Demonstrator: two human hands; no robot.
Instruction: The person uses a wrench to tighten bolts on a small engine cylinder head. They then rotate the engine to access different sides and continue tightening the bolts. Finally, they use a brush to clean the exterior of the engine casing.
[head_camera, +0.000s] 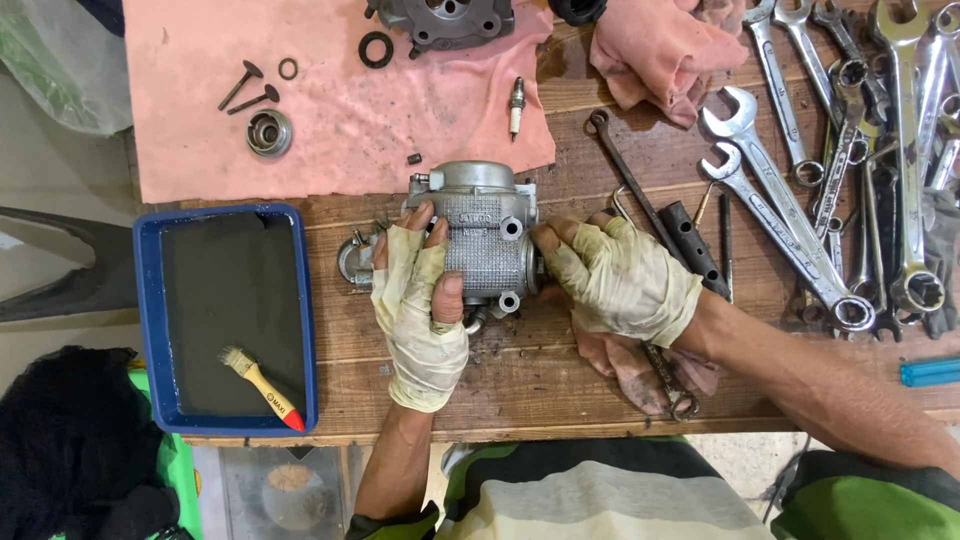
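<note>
Both hands, in grimy fingerless gloves, close on a grey metal carburettor (484, 240) that lies at the middle of the frame on the wooden worktop (520, 385). Its ribbed bowl cover faces up, and a curved metal fitting sticks out of its left end. The left hand (420, 300) lies over the left half, fingers spread along the top edge and the thumb pressed on the lower edge, a firm but half-open clasp. The right hand (615, 278) is curled against the right end with the fingertips bent onto the casting; whether it pinches a small part there I cannot tell.

Risk, as I judge it: the body looks oily, so a slip could twist it out of the clasp and knock a fitting, and any loosened screw could roll off the lower edge of the worktop.

Under the right wrist lie a dirty rag (640, 365) and a dark tool. A blue tray (150, 330) with a small brush (262, 385) sits at lower left, a pink cloth (340, 110) with valves, a spark plug (517, 105) and rings at the top, and a row of spanners (850, 150) at upper right.
</note>
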